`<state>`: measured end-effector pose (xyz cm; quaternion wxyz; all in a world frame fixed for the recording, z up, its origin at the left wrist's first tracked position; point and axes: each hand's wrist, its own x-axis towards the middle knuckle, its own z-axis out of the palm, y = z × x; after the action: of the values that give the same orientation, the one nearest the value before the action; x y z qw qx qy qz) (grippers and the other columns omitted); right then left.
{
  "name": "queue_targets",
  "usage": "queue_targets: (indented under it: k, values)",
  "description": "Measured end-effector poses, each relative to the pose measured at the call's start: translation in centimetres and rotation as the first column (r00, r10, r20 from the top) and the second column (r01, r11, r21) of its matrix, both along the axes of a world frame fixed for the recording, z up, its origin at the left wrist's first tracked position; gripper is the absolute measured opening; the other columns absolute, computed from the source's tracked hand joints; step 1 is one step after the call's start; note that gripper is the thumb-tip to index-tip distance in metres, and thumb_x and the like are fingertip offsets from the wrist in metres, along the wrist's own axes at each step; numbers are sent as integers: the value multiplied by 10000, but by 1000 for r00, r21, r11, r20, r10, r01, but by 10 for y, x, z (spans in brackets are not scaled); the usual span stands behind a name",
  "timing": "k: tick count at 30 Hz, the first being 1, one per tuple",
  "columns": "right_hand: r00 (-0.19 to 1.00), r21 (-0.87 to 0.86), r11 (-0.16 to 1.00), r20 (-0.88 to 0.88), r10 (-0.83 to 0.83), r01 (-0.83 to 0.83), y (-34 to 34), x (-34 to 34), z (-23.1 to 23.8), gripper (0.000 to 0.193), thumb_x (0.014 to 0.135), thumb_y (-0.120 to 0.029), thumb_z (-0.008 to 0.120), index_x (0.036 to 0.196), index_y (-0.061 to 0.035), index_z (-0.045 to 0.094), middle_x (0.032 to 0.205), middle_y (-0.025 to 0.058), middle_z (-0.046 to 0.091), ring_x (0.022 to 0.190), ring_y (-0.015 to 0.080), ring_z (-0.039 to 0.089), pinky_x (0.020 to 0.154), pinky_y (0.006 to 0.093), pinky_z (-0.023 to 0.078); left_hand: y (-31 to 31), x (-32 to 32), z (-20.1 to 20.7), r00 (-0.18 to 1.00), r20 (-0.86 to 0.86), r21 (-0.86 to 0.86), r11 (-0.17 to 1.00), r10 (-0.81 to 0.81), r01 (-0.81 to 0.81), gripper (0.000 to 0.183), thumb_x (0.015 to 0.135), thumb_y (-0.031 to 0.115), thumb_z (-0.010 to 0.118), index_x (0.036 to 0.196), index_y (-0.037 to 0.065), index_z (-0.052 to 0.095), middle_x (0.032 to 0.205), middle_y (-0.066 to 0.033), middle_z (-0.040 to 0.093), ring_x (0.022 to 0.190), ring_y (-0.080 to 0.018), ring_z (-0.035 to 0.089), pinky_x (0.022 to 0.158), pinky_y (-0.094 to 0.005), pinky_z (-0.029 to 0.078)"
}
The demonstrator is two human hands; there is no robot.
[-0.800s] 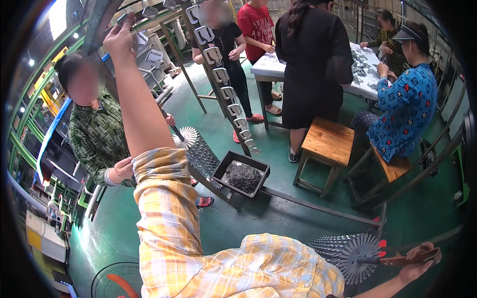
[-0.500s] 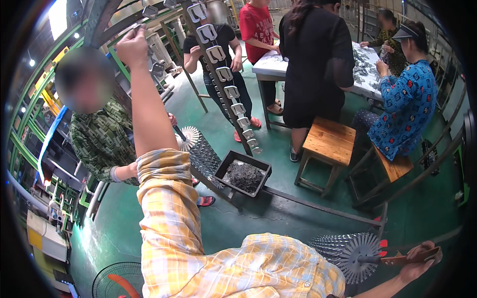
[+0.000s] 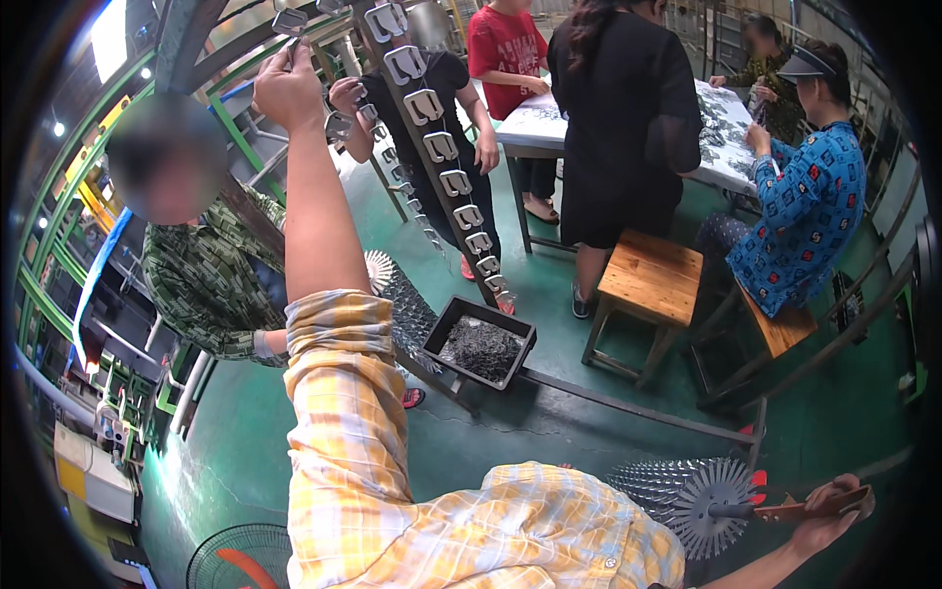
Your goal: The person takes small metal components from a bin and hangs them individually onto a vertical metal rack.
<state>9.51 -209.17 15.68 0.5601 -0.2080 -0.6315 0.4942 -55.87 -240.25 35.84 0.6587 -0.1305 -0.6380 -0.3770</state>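
Note:
My left hand [image 3: 291, 90] is raised high at the upper left, thumb and fingers pinched together just below a small silver metal piece [image 3: 290, 22] on the upper frame. What lies between the fingertips is too small to make out. To its right, an upright bar [image 3: 439, 149] carries a row of similar bent silver pieces. Low on the right, my right hand [image 3: 829, 515] wraps round a flat rust-brown bar [image 3: 785, 512]. That bar meets the shaft of a long bundle of silver metal pieces [image 3: 702, 506] with a fanned, toothed end.
A black tray [image 3: 479, 342] of dark bits stands by a floor-level metal rail [image 3: 638, 404]. A person in patterned green [image 3: 201, 285] is close on the left. Others work around a white-topped table [image 3: 535, 123], near wooden stools [image 3: 653, 280]. A fan [image 3: 240, 560] is at lower left.
My left hand has shifted right and slightly down, its arm swinging with it. A second hanging row of silver pieces now shows beside the person in black. My right hand keeps its hold.

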Motion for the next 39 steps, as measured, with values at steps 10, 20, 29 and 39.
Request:
queue_targets:
  k: [10,20,29,39]
  values:
    - [1000,46,999,-7,13,-13,-5,-4,4,508,851,-503,355,949,-8,413,705,36,444,477,73,403,463,191,326,17,-5,-8,998,-9,29,997,-69,70,209,693,290,670,763,93,680,688,-3,609,644,-193,567,692,-339,373]
    - [988,88,984,31,149,-151,2,13,-3,520,847,-513,357,946,-5,410,665,33,436,473,76,403,458,193,326,14,24,-22,955,43,23,956,-295,294,306,700,216,698,911,3,637,690,-36,597,613,-79,516,555,-214,400]
    - [1000,29,1000,-1,3,-3,-5,5,-1,564,829,-550,358,946,-1,416,533,10,390,447,79,371,446,187,298,2,28,33,907,-29,62,905,-419,420,527,642,265,742,971,-106,565,689,-61,613,585,-105,546,568,-208,418]
    - [1000,36,999,5,2,-2,-1,7,-4,563,824,-554,361,929,-4,419,543,8,387,452,77,368,450,188,299,-15,-25,52,929,96,192,922,-358,336,348,611,266,766,749,-34,655,642,-80,635,581,-128,585,569,-239,447]
